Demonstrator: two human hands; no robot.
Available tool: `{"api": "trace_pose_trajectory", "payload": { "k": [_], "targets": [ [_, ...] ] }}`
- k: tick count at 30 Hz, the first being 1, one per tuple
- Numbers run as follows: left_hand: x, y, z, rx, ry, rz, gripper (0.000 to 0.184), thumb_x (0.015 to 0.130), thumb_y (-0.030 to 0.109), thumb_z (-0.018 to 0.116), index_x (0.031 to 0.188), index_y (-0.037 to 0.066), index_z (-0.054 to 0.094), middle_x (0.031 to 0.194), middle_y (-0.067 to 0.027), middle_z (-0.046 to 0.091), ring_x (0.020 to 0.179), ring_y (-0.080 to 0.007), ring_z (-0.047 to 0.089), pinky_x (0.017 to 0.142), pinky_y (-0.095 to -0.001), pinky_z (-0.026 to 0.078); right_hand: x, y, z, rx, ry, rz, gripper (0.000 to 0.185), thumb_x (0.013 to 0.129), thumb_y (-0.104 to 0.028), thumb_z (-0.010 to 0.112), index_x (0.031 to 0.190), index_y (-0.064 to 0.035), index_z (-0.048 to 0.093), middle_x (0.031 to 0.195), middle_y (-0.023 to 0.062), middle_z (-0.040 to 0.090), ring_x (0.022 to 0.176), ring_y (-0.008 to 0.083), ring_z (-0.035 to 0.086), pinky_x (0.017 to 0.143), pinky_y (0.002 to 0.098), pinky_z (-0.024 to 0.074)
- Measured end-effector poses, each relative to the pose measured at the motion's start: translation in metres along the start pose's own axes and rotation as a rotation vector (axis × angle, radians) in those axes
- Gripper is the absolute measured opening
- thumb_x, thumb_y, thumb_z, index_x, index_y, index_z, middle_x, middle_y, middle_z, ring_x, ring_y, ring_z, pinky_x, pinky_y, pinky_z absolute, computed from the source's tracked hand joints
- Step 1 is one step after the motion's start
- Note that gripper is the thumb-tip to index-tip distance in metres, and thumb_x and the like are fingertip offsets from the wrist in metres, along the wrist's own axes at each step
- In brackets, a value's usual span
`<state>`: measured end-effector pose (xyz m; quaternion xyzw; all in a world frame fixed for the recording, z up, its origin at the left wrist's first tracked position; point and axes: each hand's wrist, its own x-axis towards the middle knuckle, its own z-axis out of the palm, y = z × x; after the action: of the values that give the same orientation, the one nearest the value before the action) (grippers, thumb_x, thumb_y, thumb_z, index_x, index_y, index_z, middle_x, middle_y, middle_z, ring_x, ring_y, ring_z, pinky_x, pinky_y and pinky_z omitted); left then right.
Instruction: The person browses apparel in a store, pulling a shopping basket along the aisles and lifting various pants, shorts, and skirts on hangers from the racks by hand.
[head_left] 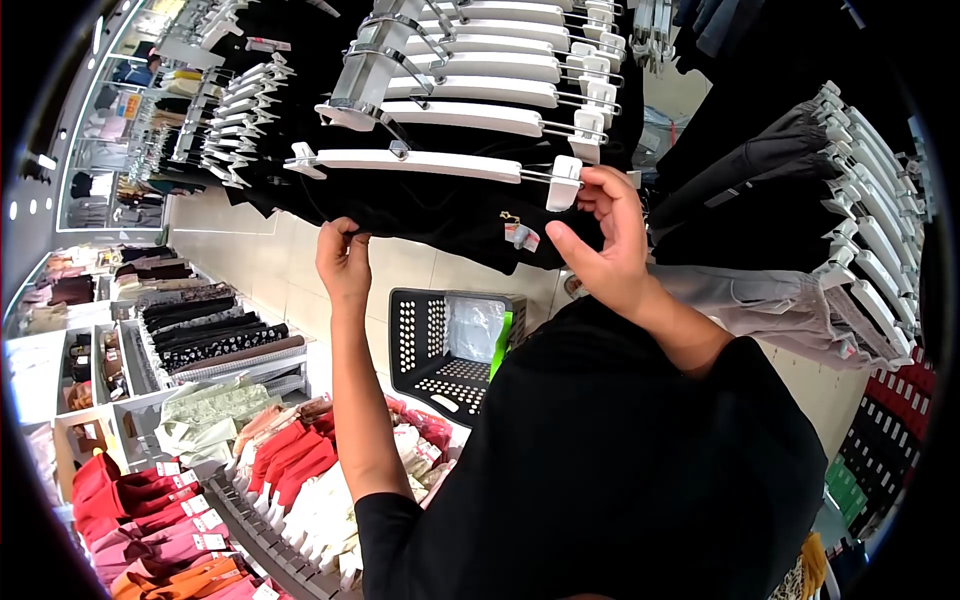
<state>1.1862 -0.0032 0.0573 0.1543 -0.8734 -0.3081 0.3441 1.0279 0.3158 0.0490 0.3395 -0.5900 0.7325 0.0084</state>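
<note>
Left hand (345, 265) is pinching an edge of the black garment (430, 208). It's hanging under the nearest white hanger (420, 163), draping: likely light, limp, best held beside the end clip (565, 187). Right hand (615, 250) is touching that clip, thumb standing apart.

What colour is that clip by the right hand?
White: the clip by the right hand, best seen in the head view.

The tag (521, 236) on the black garment (430, 212) is too small to read, the basket (425, 352) partly hidden.
</note>
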Motion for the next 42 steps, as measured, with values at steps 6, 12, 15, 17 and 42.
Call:
{"api": "trace_pose_trajectory", "payload": {
  "k": [6, 12, 15, 17, 42],
  "targets": [
    [0.007, 0.019, 0.01, -0.105, -0.057, -0.016, 0.019, 0.079, -0.008, 0.064, 0.094, 0.002, 0.058, 0.104, -0.0066, 0.05, 0.078, -0.01, 0.051, 0.065, -0.02, 0.042, -0.003, -0.005, 0.002, 0.297, -0.021, 0.141, 0.056, 0.081, -0.005, 0.073, 0.125, -0.0021, 0.038, 0.116, 0.0098, 0.055, 0.099, 0.0127, 0.054, 0.084, 0.0263, 0.0437],
    [0.016, 0.018, 0.009, -0.26, 0.001, -0.048, 0.027, 0.09, 0.012, 0.055, 0.116, 0.004, 0.056, 0.131, -0.0148, 0.046, 0.11, -0.0179, 0.05, 0.084, -0.0269, 0.041, -0.006, -0.026, 0.009, 0.477, -0.044, 0.257, 0.057, 0.08, -0.005, 0.074, 0.125, -0.0039, 0.038, 0.124, 0.0122, 0.057, 0.096, 0.0088, 0.055, 0.079, 0.0243, 0.0436],
    [0.037, 0.044, 0.015, -0.353, 0.049, -0.207, 0.049, 0.096, 0.026, 0.052, 0.14, 0.009, 0.038, 0.136, -0.0121, 0.042, 0.122, -0.0216, 0.045, 0.094, -0.0334, 0.041, -0.01, -0.025, 0.009, 0.29, -0.19, 0.276, 0.056, 0.082, -0.014, 0.071, 0.132, -0.0037, 0.047, 0.119, 0.0038, 0.057, 0.088, 0.0074, 0.049, 0.075, 0.0214, 0.04],
    [0.054, 0.054, 0.02, -0.333, 0.053, -0.305, 0.051, 0.097, 0.031, 0.05, 0.142, 0.01, 0.036, 0.138, -0.0111, 0.041, 0.124, -0.0218, 0.043, 0.095, -0.0349, 0.039, -0.012, -0.022, 0.009, 0.218, -0.23, 0.242, 0.057, 0.082, -0.015, 0.071, 0.133, -0.0045, 0.048, 0.116, 0.0025, 0.055, 0.086, 0.0077, 0.047, 0.074, 0.0214, 0.0395],
    [0.034, 0.066, -0.002, -0.786, 0.201, -0.185, 0.043, 0.093, 0.041, 0.058, 0.109, 0.001, 0.053, 0.106, -0.0095, 0.064, 0.094, -0.0203, 0.064, 0.085, -0.0331, 0.053, 0.005, -0.038, -0.011, 0.414, -0.216, 0.347, 0.049, 0.099, -0.044, 0.048, 0.114, 0.0007, 0.061, 0.088, -0.0005, 0.061, 0.083, 0.0074, 0.054, 0.077, 0.0232, 0.0444]
  ]
}}
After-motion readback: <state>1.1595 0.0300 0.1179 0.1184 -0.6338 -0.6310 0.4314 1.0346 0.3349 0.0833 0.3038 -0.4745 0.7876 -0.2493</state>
